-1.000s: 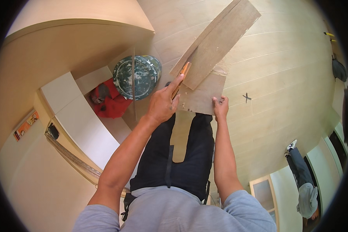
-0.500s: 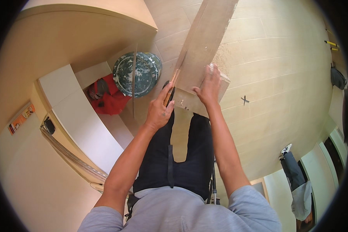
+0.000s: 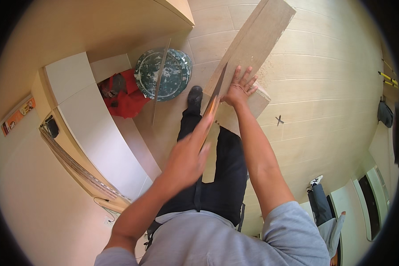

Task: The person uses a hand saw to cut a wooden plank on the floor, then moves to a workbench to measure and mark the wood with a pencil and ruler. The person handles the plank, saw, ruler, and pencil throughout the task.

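My left hand (image 3: 186, 157) is closed around the orange-brown wooden handle of a handsaw (image 3: 217, 91), blurred by motion. The narrow dark blade points away from me and lies along a cut line in a long wooden board (image 3: 259, 37). My right hand (image 3: 238, 92) presses flat on the board to the right of the blade, fingers spread. The board slants from my legs toward the upper right. Another wooden piece (image 3: 235, 117) shows at its near end; how the two are supported is hidden.
Sawdust (image 3: 266, 66) lies right of the board. A paint-spattered dark green bucket (image 3: 147, 75), with a thin strip (image 3: 160, 73) across it, stands left beside a red bag (image 3: 131, 97). A dark X-shaped object (image 3: 279, 120) lies on the floor. Another person (image 3: 321, 201) is at lower right.
My left hand has pulled back toward me with the saw. My right hand's fingers have spread flat on the board. The view has shifted, and the board looks more slanted.
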`<state>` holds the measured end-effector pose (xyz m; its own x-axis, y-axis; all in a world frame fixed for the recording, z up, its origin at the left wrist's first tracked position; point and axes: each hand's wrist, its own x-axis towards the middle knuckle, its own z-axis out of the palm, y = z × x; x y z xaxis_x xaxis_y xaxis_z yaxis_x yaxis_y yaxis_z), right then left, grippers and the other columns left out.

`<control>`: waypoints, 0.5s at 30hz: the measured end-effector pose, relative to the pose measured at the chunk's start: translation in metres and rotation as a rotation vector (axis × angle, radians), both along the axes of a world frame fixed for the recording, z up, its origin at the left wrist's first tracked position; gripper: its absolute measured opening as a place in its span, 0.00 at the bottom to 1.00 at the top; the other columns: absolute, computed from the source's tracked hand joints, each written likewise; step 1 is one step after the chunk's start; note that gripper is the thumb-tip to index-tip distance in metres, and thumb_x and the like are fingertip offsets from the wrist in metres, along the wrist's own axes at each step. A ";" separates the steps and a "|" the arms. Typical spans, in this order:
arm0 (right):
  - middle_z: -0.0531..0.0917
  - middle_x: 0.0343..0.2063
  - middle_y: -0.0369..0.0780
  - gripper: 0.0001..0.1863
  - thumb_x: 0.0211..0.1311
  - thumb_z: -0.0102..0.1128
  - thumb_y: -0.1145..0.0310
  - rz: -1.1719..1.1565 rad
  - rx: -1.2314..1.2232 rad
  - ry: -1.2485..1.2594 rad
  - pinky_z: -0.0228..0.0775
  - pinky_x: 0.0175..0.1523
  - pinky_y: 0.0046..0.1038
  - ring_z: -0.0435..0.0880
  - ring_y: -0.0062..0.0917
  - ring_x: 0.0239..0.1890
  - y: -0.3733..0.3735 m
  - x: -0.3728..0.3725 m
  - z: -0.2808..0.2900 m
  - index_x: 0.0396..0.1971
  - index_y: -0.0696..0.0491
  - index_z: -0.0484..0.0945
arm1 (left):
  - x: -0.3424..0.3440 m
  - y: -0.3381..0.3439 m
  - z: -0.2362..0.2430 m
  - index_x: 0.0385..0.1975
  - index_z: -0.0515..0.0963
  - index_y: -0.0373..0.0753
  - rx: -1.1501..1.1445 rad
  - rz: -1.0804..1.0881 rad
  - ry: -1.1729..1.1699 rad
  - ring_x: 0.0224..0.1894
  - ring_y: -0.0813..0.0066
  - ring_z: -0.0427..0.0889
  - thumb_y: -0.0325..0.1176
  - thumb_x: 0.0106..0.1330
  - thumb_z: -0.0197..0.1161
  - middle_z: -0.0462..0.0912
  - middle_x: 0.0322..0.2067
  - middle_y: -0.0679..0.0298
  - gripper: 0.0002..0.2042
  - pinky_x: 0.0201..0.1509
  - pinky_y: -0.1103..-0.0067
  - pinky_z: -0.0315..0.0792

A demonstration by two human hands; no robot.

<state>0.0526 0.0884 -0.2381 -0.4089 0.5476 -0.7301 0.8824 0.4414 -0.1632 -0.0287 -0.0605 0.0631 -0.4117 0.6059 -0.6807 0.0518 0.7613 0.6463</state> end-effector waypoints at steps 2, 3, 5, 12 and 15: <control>0.17 0.78 0.49 0.93 0.17 0.91 0.46 0.002 -0.006 0.034 0.19 0.73 0.71 0.15 0.61 0.77 -0.001 0.001 -0.001 0.79 0.37 0.24 | -0.001 -0.022 0.043 0.74 0.60 0.38 -0.132 -0.009 -0.092 0.61 0.36 0.77 0.23 0.70 0.59 0.77 0.61 0.43 0.31 0.64 0.63 0.72; 0.17 0.77 0.49 0.92 0.17 0.91 0.46 0.009 -0.002 0.004 0.19 0.73 0.71 0.15 0.61 0.77 -0.002 0.003 0.000 0.79 0.37 0.24 | -0.002 -0.031 0.045 0.74 0.61 0.39 -0.046 -0.028 -0.029 0.60 0.37 0.78 0.23 0.70 0.59 0.78 0.61 0.43 0.31 0.64 0.64 0.73; 0.17 0.77 0.50 0.92 0.18 0.91 0.47 0.001 -0.024 0.019 0.19 0.73 0.71 0.15 0.61 0.77 -0.003 0.005 0.000 0.79 0.37 0.24 | -0.001 -0.042 0.024 0.74 0.61 0.41 -0.093 -0.079 0.006 0.60 0.39 0.79 0.24 0.70 0.58 0.78 0.60 0.43 0.31 0.63 0.64 0.74; 0.17 0.77 0.52 0.93 0.17 0.92 0.48 -0.023 0.052 0.060 0.20 0.73 0.72 0.16 0.62 0.77 0.031 -0.011 0.001 0.79 0.39 0.22 | 0.010 -0.006 -0.143 0.76 0.57 0.58 0.095 -0.102 0.140 0.42 0.42 0.85 0.25 0.67 0.60 0.84 0.44 0.44 0.37 0.47 0.55 0.79; 0.17 0.77 0.52 0.93 0.18 0.92 0.48 -0.049 -0.003 0.022 0.22 0.73 0.72 0.16 0.63 0.77 0.022 -0.008 -0.001 0.79 0.39 0.21 | -0.002 -0.015 -0.113 0.77 0.56 0.53 0.134 -0.068 0.077 0.51 0.40 0.82 0.24 0.68 0.60 0.82 0.53 0.45 0.37 0.51 0.59 0.77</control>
